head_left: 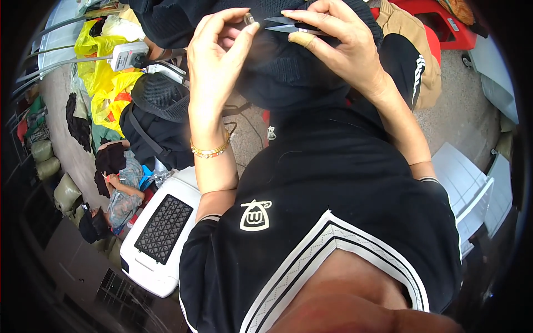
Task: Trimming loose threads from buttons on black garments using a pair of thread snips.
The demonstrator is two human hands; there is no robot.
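My left hand is raised at the top middle, pinching a small pale, shiny thing between thumb and finger; what it is I cannot make out. Just to its right, my right hand grips a pair of thread snips, their two pointed blades parted and aimed at the left hand. A yellowish cover wraps the right thumb's tip. Beneath both hands, a dark knitted garment lies bunched over my lap. The snips' blades are apart from the small thing.
On the left are a yellow plastic bag, a white power block with cables, a black backpack and a white box with a black grid panel. Another person is beyond. At right, tan cloth hangs near a red stool.
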